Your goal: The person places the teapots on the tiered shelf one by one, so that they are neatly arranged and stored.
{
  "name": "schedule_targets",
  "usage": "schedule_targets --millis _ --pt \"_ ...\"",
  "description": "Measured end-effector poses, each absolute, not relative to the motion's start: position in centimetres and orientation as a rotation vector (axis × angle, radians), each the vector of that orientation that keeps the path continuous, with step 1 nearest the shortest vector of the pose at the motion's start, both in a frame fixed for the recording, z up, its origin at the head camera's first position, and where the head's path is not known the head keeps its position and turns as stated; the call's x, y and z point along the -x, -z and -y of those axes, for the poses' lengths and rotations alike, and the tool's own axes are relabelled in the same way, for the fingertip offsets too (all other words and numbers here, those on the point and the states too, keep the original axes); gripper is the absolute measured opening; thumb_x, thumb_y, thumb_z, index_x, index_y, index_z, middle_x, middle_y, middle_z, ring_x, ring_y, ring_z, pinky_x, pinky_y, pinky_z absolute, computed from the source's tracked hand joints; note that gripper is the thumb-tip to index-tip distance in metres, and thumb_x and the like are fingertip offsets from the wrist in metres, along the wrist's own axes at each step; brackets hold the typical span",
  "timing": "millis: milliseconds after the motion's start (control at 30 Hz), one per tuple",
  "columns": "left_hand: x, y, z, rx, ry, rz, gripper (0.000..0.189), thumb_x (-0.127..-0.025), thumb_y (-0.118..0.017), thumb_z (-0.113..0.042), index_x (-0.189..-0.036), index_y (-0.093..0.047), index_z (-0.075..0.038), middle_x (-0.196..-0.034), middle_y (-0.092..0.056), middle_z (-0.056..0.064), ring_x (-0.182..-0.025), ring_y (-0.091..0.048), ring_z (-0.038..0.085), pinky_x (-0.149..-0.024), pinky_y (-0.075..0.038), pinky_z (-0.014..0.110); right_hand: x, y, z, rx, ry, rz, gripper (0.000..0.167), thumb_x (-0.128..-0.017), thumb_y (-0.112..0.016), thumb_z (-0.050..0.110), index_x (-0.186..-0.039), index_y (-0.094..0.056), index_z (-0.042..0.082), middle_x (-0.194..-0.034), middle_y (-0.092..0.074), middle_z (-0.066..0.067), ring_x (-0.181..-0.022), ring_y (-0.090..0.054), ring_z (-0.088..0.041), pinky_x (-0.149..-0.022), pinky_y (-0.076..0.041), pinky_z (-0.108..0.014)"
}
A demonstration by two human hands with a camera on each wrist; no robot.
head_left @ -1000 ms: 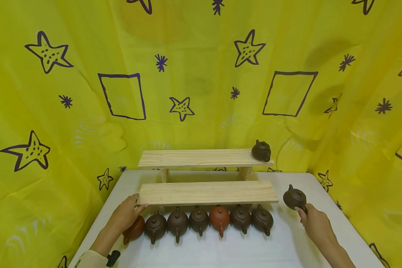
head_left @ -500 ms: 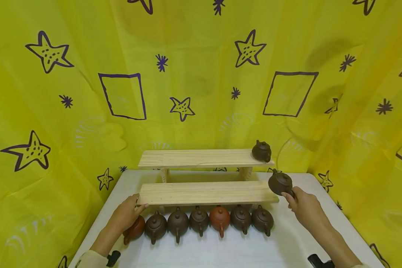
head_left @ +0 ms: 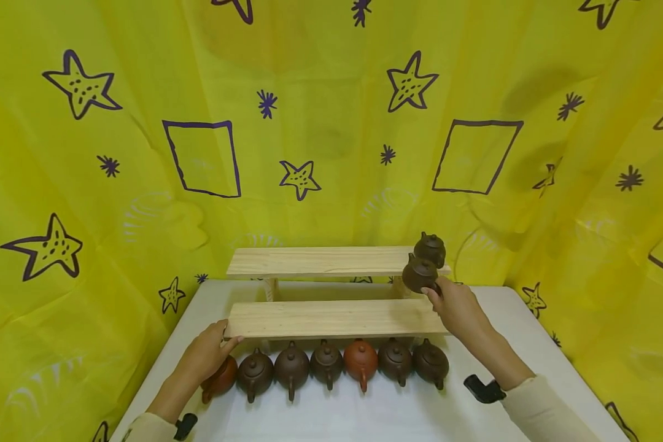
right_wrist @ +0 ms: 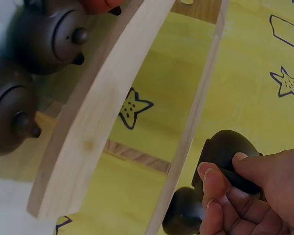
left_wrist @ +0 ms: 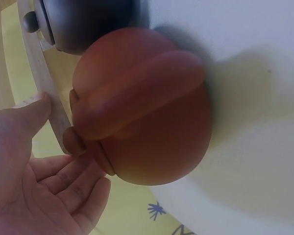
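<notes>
My right hand (head_left: 460, 305) pinches the handle of a dark brown teapot (head_left: 418, 276), thumb on top in the right wrist view. This teapot is at the right part of the upper wooden shelf (head_left: 320, 261) and overlaps a second dark teapot (head_left: 431, 245) standing at that end. My left hand (head_left: 205, 350) grips the left corner of the lower wooden shelf (head_left: 331, 319), its thumb at the front edge and the fingers round the end. Just beneath that hand sits a reddish teapot (left_wrist: 152, 117), partly hidden by it in the head view.
Along the front of the lower shelf stands a row of several dark teapots (head_left: 292, 368), with one more reddish teapot (head_left: 361, 362) among them, handles toward me. The white table (head_left: 331, 417) is bordered by a yellow curtain (head_left: 331, 123) with drawn stars.
My right hand has carried the dark teapot leftward and up, from beside the lower shelf's right end to the upper shelf. The left hand stays on the lower shelf's corner.
</notes>
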State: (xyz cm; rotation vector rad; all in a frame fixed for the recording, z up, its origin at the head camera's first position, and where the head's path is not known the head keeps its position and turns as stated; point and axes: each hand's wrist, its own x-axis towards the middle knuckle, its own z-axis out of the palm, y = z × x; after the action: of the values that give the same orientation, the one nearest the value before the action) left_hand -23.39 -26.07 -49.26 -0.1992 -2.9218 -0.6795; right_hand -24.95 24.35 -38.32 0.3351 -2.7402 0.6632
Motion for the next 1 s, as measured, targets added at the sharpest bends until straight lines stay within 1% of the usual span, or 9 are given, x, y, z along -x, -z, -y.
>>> schedule_targets --millis 300,400,567,800,967,1000 --pt "23.7 49.5 26.1 0.178 0.708 2.932 0.057 -0.103 -0.07 -0.031 -0.137 -0.056 0.013 -0.122 -0.068 0.03 -0.115 -0.067 0.047 -0.096 -0.054 0.06 28.6 37.8 -22.0 -0.349 -0.649 2.736 0.027 -0.107 -0.062 0.013 -0.089 -0.057 -0.005 -0.066 -0.053 -0.009 -0.054 -0.049 -0.02 -0.051 -0.039 -0.032" --pt "23.8 49.4 26.1 0.174 0.704 2.936 0.057 -0.103 -0.07 -0.032 -0.137 -0.056 0.012 -0.122 -0.068 0.029 -0.115 -0.067 0.047 -0.096 -0.054 0.06 29.7 37.9 -21.6 -0.331 -0.664 2.762 0.027 -0.108 -0.061 0.013 -0.093 -0.059 -0.009 -0.067 -0.056 -0.013 -0.053 -0.052 -0.022 -0.051 -0.041 -0.032" --pt "23.8 49.5 26.2 0.17 0.71 2.94 0.058 -0.104 -0.069 -0.032 -0.138 -0.055 0.013 -0.124 -0.067 0.03 -0.117 -0.066 0.048 -0.097 -0.053 0.061 31.3 37.8 -21.0 -0.291 -0.656 2.803 0.031 -0.109 -0.059 0.016 -0.103 -0.062 -0.014 -0.074 -0.062 -0.019 -0.056 -0.058 -0.025 -0.052 -0.045 -0.033" --pt "23.6 49.5 26.1 0.172 0.715 2.923 0.058 -0.103 -0.069 -0.03 -0.138 -0.054 0.014 -0.125 -0.067 0.032 -0.117 -0.066 0.049 -0.097 -0.053 0.061 32.9 37.3 -20.6 -0.259 -0.686 2.819 0.031 -0.109 -0.059 0.017 -0.101 -0.063 -0.013 -0.077 -0.063 -0.022 -0.06 -0.06 -0.028 -0.055 -0.047 -0.035" --pt "23.6 49.4 26.1 0.177 0.692 2.927 0.058 -0.103 -0.069 -0.03 -0.138 -0.054 0.014 -0.124 -0.067 0.032 -0.117 -0.066 0.049 -0.098 -0.053 0.061 33.5 37.0 -20.5 -0.221 -0.682 2.861 0.035 -0.11 -0.058 0.018 -0.109 -0.063 -0.017 -0.083 -0.068 -0.025 -0.066 -0.068 -0.031 -0.058 -0.053 -0.039" --pt "23.6 49.4 26.1 0.177 0.689 2.928 0.058 -0.103 -0.069 -0.03 -0.138 -0.054 0.014 -0.124 -0.067 0.032 -0.117 -0.066 0.049 -0.098 -0.053 0.061 33.6 37.0 -20.5 -0.214 -0.69 2.871 0.035 -0.11 -0.058 0.018 -0.109 -0.064 -0.016 -0.083 -0.068 -0.025 -0.066 -0.069 -0.031 -0.058 -0.054 -0.039"
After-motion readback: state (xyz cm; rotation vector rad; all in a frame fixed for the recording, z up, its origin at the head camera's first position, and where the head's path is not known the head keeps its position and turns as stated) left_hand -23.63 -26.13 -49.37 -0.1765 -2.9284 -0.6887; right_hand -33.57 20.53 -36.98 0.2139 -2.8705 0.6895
